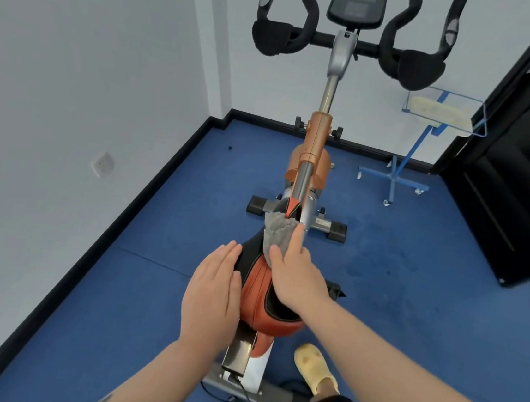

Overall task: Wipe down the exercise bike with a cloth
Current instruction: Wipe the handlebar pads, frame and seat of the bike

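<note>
Blue carpet floor (113, 299) all over, white walls (74, 63) meeting in a corner, black baseboard along the floor's left and far edges. Planted mid-floor and running away toward the far wall: exercise bike (316, 140) with an orange frame, silver post, black handlebars (311, 17) and a dark console (357, 3) up top. Nearest the camera, orange-and-black saddle (259, 299), nose pointing toward the handlebars. Grey fluffy cloth (278, 232) sitting on the saddle's nose, pressed down under the right hand (294, 277), whose fingers (295, 240) look straight and close together on top of the cloth, thumb tucked along the near edge of it. Left hand (209, 297) flat against the saddle's left side, fingers straight and pressed together, not curled round anything. Over toward the floor's far right edge, well apart from the bike, a blue wheeled stand (399, 170) with a wire basket (445, 112) holding something pale and long, hard to tell what. Big black door or cabinet (519, 163) on the right edge. Yellow slipper (314, 365) on a foot just beside the bike's rear base, plus a black cable (245, 393) trailing on the floor by the rear stabiliser. White wall socket (102, 164) low on the left wall.
</note>
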{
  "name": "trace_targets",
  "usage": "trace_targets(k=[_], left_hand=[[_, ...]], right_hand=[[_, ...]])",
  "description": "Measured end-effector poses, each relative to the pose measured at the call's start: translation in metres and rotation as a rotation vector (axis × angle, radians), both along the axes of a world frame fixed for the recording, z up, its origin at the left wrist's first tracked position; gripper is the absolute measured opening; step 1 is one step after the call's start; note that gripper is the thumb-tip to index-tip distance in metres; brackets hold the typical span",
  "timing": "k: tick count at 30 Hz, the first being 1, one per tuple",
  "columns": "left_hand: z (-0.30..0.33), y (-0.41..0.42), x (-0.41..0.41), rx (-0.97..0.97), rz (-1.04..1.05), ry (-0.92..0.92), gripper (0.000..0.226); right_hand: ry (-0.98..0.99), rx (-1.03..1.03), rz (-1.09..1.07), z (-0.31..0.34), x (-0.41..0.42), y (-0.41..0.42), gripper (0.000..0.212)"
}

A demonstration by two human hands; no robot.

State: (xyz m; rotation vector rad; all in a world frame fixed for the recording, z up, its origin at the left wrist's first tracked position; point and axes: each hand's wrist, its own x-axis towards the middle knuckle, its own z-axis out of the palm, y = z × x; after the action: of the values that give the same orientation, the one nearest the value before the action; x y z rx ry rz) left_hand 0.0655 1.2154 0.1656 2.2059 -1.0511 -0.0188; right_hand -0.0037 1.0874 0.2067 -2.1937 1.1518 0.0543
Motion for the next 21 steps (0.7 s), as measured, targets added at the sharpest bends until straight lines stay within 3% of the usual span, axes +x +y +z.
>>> trace_targets(k=[3, 5, 9, 13, 19, 21], left_hand=[[0.001, 0.002, 0.001, 0.038, -0.019, -0.03, 0.054], [0.003, 0.001, 0.002, 0.063, -0.029, -0.05, 0.054], [0.006, 0.0, 0.0, 0.084, -0.019, -0.023, 0.056], [0.005, 0.001, -0.001, 0.049, -0.004, 0.044, 0.05], [0.004, -0.003, -0.002, 0.02, 0.04, 0.095, 0.045], [0.005, -0.004, -0.004, 0.025, 0.048, 0.103, 0.05]], right_hand=[[-0.003, -0.138, 0.072, -0.012, -0.021, 0.022, 0.068], [-0.011, -0.133, 0.147, -0.016, -0.036, 0.025, 0.067], [-0.024, -0.06, 0.067, -0.006, -0.016, 0.004, 0.062], [0.067, -0.213, 0.172, -0.011, -0.035, 0.032, 0.062], [-0.061, -0.131, 0.01, -0.016, -0.013, 0.011, 0.067], [-0.117, 0.001, -0.064, -0.022, 0.01, -0.017, 0.067]])
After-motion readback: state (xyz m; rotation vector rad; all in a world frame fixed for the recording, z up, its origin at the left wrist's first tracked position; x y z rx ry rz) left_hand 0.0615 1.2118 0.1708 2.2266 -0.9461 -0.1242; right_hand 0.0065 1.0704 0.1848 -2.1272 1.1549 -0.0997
